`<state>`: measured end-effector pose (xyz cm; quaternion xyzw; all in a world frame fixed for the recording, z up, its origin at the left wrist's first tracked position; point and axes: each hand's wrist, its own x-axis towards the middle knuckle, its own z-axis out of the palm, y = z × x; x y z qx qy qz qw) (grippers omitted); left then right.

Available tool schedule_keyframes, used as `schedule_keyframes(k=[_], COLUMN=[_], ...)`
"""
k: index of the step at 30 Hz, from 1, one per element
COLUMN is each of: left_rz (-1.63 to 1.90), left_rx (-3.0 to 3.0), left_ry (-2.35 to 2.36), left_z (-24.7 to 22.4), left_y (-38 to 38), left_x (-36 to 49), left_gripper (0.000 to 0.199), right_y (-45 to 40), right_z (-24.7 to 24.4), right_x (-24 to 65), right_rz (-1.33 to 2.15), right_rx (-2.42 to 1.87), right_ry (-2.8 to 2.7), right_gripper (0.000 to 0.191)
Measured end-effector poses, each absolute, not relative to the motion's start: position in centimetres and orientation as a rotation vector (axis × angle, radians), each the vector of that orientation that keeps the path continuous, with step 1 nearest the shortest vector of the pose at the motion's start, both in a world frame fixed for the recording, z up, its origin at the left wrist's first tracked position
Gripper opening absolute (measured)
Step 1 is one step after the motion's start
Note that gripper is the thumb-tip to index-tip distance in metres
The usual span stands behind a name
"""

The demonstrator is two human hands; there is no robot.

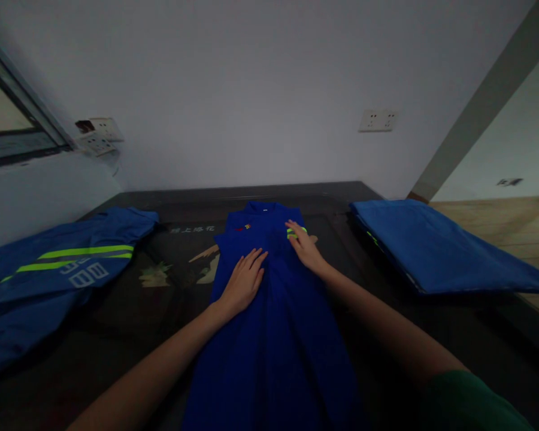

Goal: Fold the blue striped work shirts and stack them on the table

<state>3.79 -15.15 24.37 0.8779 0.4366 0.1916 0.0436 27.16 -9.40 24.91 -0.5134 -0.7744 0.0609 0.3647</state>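
Blue work coveralls (278,347) lie lengthwise on the dark table, collar at the far end and legs toward me. A small badge and a yellow-green reflective band show near the chest. My left hand (245,278) rests flat on the fabric left of the middle, fingers stretched out. On the right side, my right hand (304,246) lies open at the reflective band, fingers spread and covering part of it. Neither hand grips the cloth. The near end of the garment runs out of view.
At the left lies another blue garment (72,257) with yellow-green and grey stripes. A folded blue garment (440,245) sits at the right, reaching past the edge of the dark table (170,341). Behind stands a wall with sockets (378,120); a window frame (22,143) is upper left.
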Motion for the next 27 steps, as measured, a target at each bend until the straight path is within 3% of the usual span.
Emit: schedule_keyframes(k=[5,10,18,22,27], left_rz=[0.493,0.380,0.318,0.326,0.274], left_rx=[2.799,2.885,2.982,2.990,2.960], left_ry=[1.067,1.100,1.099,1.091,1.104], left_z=[24.5,23.8,23.5,23.5,24.0], left_y=[-15.5,-15.6,-15.8,-15.9,-16.1], left_x=[4.4,4.7,4.5,4.4,4.5], left_gripper=[0.050,0.051,0.054,0.054,0.055], right_y=[-8.3,-9.3,-9.3,-10.0,-9.7], right_z=[26.0,25.4,25.6,25.9,24.9], right_x=[29.5,27.6,26.8,25.3,24.3], right_rz=[0.108,-0.018,-0.116,-0.237,-0.046], right_rx=[-1.516,-1.724,-1.988,-1.777,-1.573], right_ry=[-1.909,-2.297,-2.281,-2.349,-2.535], right_gripper=[0.046,0.054,0.055,0.049,0.051])
